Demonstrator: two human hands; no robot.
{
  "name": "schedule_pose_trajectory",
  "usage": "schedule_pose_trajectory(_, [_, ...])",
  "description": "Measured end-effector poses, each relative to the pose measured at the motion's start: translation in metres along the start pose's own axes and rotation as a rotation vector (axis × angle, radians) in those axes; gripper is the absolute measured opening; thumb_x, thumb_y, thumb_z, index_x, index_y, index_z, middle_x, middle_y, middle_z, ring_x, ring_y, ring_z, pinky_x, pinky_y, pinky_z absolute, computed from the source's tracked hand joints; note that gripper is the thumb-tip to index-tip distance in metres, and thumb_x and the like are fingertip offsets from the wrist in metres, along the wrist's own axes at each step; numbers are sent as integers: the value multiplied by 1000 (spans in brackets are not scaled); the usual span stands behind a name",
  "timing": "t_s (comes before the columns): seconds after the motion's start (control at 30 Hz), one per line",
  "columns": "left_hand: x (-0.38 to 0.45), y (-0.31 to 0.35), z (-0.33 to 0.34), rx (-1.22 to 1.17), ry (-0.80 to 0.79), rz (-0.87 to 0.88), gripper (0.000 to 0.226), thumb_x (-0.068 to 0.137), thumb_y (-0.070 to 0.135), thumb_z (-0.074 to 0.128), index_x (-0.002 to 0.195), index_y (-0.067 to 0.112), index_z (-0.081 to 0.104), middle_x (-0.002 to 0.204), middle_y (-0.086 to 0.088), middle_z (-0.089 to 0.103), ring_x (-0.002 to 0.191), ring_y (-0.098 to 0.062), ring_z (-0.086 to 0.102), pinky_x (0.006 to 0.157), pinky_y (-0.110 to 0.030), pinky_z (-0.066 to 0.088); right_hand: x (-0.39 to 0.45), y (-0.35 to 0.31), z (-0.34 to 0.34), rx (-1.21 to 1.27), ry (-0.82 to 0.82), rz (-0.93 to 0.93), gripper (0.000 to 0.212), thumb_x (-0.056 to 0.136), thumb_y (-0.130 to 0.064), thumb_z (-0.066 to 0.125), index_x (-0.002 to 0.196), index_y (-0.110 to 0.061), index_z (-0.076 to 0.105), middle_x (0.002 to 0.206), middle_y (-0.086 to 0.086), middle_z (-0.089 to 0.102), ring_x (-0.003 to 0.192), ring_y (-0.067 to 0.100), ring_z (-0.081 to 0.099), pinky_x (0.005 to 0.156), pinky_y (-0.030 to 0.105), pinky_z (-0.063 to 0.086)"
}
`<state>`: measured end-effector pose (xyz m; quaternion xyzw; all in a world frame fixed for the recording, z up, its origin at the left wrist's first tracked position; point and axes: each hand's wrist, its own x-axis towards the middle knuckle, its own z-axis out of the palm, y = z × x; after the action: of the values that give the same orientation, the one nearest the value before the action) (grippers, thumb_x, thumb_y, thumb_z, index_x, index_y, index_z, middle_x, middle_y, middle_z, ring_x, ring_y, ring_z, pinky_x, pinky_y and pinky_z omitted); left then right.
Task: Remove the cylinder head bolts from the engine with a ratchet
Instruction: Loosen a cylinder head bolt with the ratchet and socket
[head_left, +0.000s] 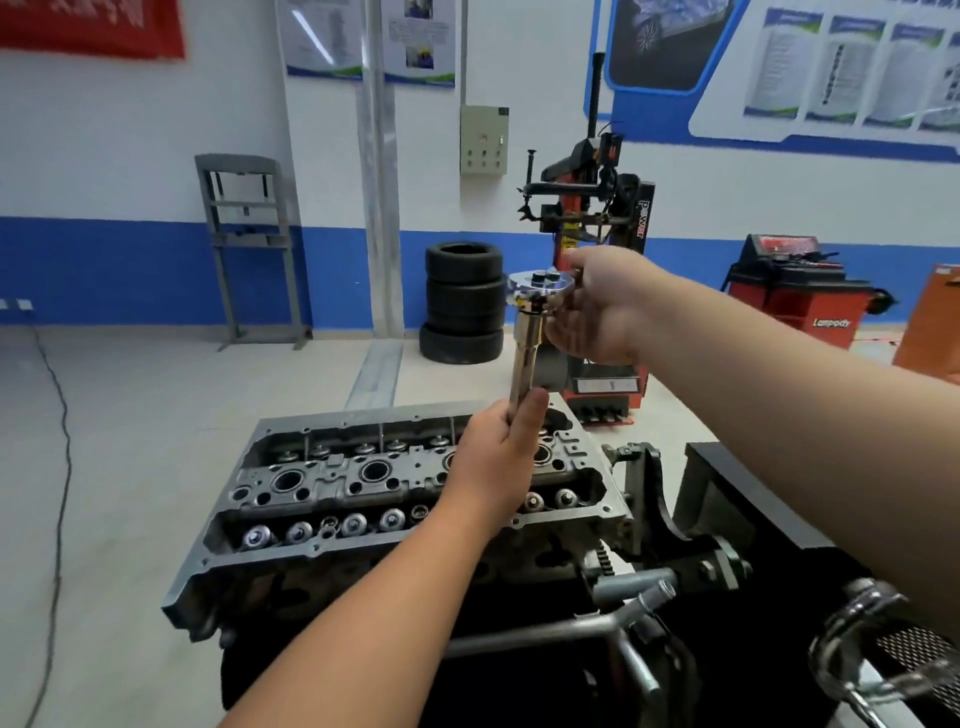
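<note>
Ratchet (543, 283) is held up above the far right corner of the engine (395, 488), right hand (602, 306) clamped on its handle, left hand (498, 457) pinching the long socket (525, 358), which may slip off if tilted.

A workshop with white walls (130, 130) banded in blue along the base and a pale tiled floor (130, 415). Stacked tyres (464, 301) stand beside a red tyre-changing machine (597, 234), with a grey metal frame (249, 249) to the left. Posters (363, 36) and a red banner (93, 26) hang above.
</note>
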<state>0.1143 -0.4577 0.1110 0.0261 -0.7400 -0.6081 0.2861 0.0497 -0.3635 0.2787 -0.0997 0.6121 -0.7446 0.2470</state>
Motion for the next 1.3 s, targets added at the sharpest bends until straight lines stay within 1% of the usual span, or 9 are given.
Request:
schedule_pose_trajectory(0.1, [-3,5,0,-34,0,-21,83,62,102,50,71,20,42,57,5,37,57,-20,32,59,-40,28,-20,-7,-26,-654,34,-136,45,96,-52,56,81,-11,56,54,1,58,45,15,55,48,23,48])
schedule_pose_trajectory(0.2, [-5,11,-2,-128,5,-70,77,64,97,54,70,21,41,54,6,36,50,-14,31,54,-34,27,-29,-21,-42,-1297,265,-766,28,91,-33,62,89,-5,61,72,8,63,65,20,55,57,27,41])
schedule_pose_trajectory(0.23, [-5,12,-3,-150,-1,-81,73,67,93,54,69,21,40,54,6,36,50,-13,31,54,-32,28,-34,-25,-41,-1367,242,-935,20,87,-25,62,101,-10,61,87,4,63,82,20,56,65,29,42])
schedule_pose_trajectory(0.33, [-6,14,-5,-169,-32,-86,65,73,83,52,65,21,37,53,4,33,50,-13,29,55,-29,30,-41,-27,-34,-1497,-70,-1067,57,85,-24,63,138,-30,44,130,-4,55,121,18,48,100,37,40])
schedule_pose_trajectory(0.43, [-7,15,-5,-169,-44,-88,62,77,79,50,65,20,37,53,3,33,50,-13,28,54,-27,29,-32,-21,-27,-1671,-214,-1013,53,95,-28,55,144,-41,36,141,-6,54,124,21,52,100,40,41])
schedule_pose_trajectory(0.63, [-7,14,-6,-152,-69,-98,65,74,82,50,64,18,39,53,3,34,50,-13,30,55,-27,30,-23,-8,-35,-1731,-229,-1258,42,101,-40,40,142,-35,33,123,3,55,103,29,58,84,46,50])
schedule_pose_trajectory(0.8, [-6,15,-6,-130,-67,-116,67,72,85,50,66,19,41,54,6,38,49,-11,33,53,-24,35,-21,0,-44,-1721,-202,-1518,37,99,-26,46,134,-26,34,99,14,57,69,33,53,58,42,47])
schedule_pose_trajectory(1.03, [-3,10,-5,-123,-52,-103,66,73,85,51,67,19,42,53,7,39,48,-10,34,53,-23,36,-23,-4,-45,-1578,-200,-1334,45,99,-14,56,142,-19,47,117,8,63,92,24,55,76,38,45])
schedule_pose_trajectory(1.3, [-2,11,-3,-106,-50,-88,68,71,87,47,67,19,41,53,6,38,48,-11,33,50,-22,34,-28,-7,-41,-1617,-122,-1335,42,100,-23,52,140,-35,47,113,-3,60,88,19,52,65,36,44])
